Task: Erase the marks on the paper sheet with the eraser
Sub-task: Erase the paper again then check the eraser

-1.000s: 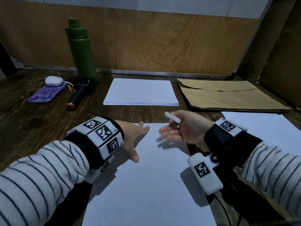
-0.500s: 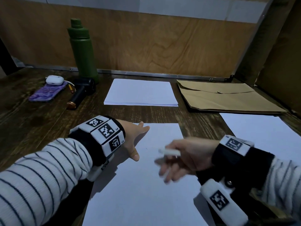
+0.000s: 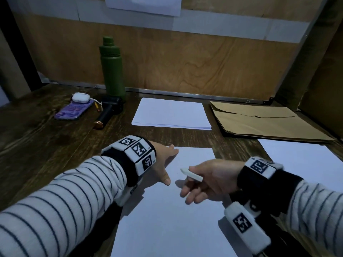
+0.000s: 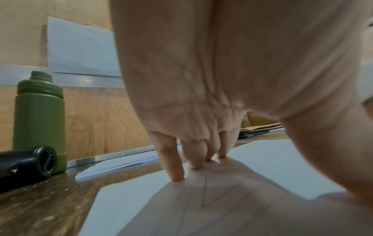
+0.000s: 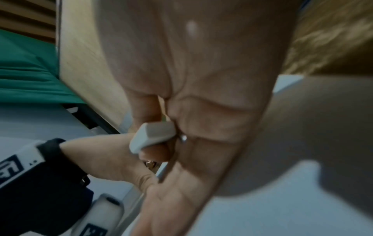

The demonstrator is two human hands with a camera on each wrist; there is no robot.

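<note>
Paper sheet: the white paper sheet [image 3: 167, 210] lies flat on the dark wooden table [image 3: 37, 145], in front of the person, between both forearms.
Marks: faint pencil lines, like a triangle, show on the sheet in the left wrist view [image 4: 210, 193], just under the left palm; in the head view they are too faint to see.
Left hand: the left hand [image 3: 163, 160] lies on the upper left corner of the sheet, fingers straight and a little spread, the fingertips [image 4: 177, 177] pressing on the paper, the thumb pointing toward the person.
Right hand: the right hand [image 3: 209, 179] hovers above the middle of the sheet, not touching it.
Eraser: the white eraser [image 3: 192, 174] is a long narrow bar, pinched between the thumb and the index finger of the right hand; its free end points to the left, toward the left thumb, and stays above the paper.
Other right fingers: they are loosely curled below the eraser and hold nothing.
Right wrist view: the eraser [image 5: 153, 135] shows its blunt end, sitting between the thumb and the fingers.
Behind: a stack of white paper [image 3: 170, 114], a brown envelope [image 3: 265, 123], a green bottle [image 3: 111, 67], a purple phone [image 3: 74, 112] with a white earbud case [image 3: 80, 97] on it.
</note>
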